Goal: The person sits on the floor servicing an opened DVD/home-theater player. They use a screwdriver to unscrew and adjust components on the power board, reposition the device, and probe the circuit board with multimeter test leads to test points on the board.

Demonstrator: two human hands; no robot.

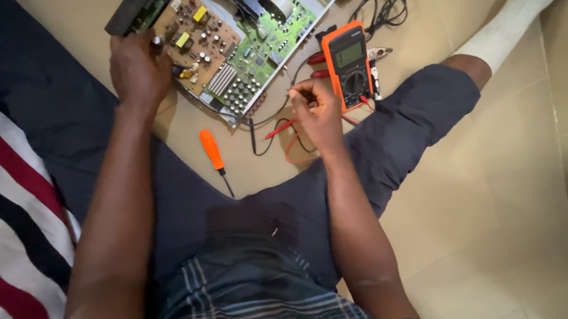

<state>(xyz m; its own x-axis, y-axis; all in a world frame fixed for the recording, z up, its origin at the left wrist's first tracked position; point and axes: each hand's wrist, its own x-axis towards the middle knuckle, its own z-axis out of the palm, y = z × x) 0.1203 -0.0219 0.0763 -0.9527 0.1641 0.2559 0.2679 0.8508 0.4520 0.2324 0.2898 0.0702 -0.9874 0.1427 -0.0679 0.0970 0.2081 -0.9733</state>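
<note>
Person sits on a tiled floor [465,209], legs spread, dark trousers, plaid shirt nearest the cam. Striped cloth [11,209] (red/white/navy) lies off to the left side.

Orange-handled screwdriver [213,150] lies on the floor between the two forearms, short of both sets of fingers, touched by neither.

Right hand [317,113]: fingers curled in, thumb & forefinger pinched on sth thin near the red probe lead [281,128]; can't tell for sure what's in the pinch, looks like the lead/probe. Red & black leads loop on the floor just below and left of those fingers. Orange multimeter [350,64] w/ grey display & dial sits just beyond the right fingertips, slightly to their right, resting by the knee. Pliers w/ red grips [321,59] poke out from behind the meter's left edge.

Left hand [138,70]: fingers wrapped over the near-left edge of the opened device [228,47], gripping it at the brown circuit board [193,42]. Beyond and right of those fingers: green main board [272,42] w/ caps & heatsink fins, all in a metal chassis.

Furthest out, black cables [386,5] bunched past the meter.
</note>
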